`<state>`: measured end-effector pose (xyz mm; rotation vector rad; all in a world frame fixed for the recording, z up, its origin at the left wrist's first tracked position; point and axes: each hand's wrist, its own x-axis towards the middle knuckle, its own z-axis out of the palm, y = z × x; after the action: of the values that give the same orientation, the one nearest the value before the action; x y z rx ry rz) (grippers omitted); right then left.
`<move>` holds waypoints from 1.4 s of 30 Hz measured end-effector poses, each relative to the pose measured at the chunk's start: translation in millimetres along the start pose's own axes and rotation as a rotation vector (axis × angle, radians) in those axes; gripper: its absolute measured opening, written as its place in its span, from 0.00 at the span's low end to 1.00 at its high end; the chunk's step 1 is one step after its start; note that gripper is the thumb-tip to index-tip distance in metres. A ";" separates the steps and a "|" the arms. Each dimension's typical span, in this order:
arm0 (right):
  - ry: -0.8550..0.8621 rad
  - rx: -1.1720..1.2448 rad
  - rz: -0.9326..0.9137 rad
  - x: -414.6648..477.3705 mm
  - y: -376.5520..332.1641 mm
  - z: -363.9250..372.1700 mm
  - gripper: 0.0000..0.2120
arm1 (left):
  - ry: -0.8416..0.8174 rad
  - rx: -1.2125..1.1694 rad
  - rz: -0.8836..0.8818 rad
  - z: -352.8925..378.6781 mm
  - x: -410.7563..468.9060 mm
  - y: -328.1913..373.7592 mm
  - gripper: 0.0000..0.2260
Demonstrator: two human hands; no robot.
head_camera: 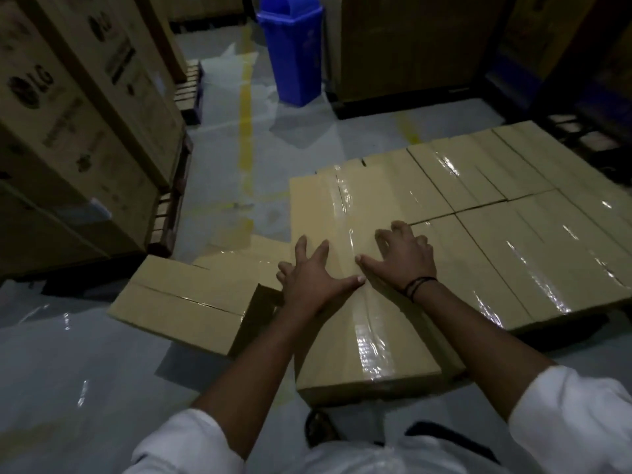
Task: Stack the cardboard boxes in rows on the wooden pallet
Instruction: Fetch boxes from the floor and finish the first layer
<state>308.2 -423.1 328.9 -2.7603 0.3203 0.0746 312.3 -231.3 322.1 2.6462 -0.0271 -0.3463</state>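
A long taped cardboard box (345,323) lies in front of me, its near end jutting toward my feet. My left hand (313,273) presses flat on its top with fingers spread. My right hand (402,256) rests on the same top, fingers bent at the box's right edge, a black band on the wrist. To the right, several taped boxes (513,213) lie side by side in rows; the pallet under them is hidden. Another box (191,299) lies on the floor to the left, close beside the one under my hands.
Tall printed cartons (75,124) on pallets stand at the left. A blue bin (290,46) stands at the back on the grey floor, by a yellow floor line (245,131). More stacked cartons (410,46) fill the back right. My shoe (319,427) shows below the box.
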 end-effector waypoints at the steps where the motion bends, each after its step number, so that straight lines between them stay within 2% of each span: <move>1: 0.006 0.010 0.022 9.1 -1.0 -1.1 0.35 | -0.002 0.001 0.016 -3.0 12.2 2.0 0.51; 4: 0.017 0.052 0.073 38.2 3.7 -3.8 0.35 | 0.007 0.006 0.080 -6.3 48.9 13.0 0.51; 9: 0.006 0.071 0.076 92.2 24.0 -10.8 0.35 | -0.010 0.007 0.086 -2.6 99.2 38.1 0.51; 23: -0.069 0.061 -0.093 252.3 92.7 -46.0 0.36 | 0.060 -0.032 -0.039 19.4 215.7 132.1 0.51; 31: -0.108 -0.004 -0.171 353.8 83.3 -39.9 0.36 | 0.055 -0.053 -0.069 18.0 311.0 134.7 0.51; 42: -0.157 0.000 -0.102 540.7 76.8 25.0 0.37 | -0.018 -0.049 -0.071 39.9 508.7 122.0 0.48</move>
<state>816.2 -598.5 229.1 -2.7449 0.1379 0.2636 799.8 -397.5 221.8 2.6004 0.0684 -0.3892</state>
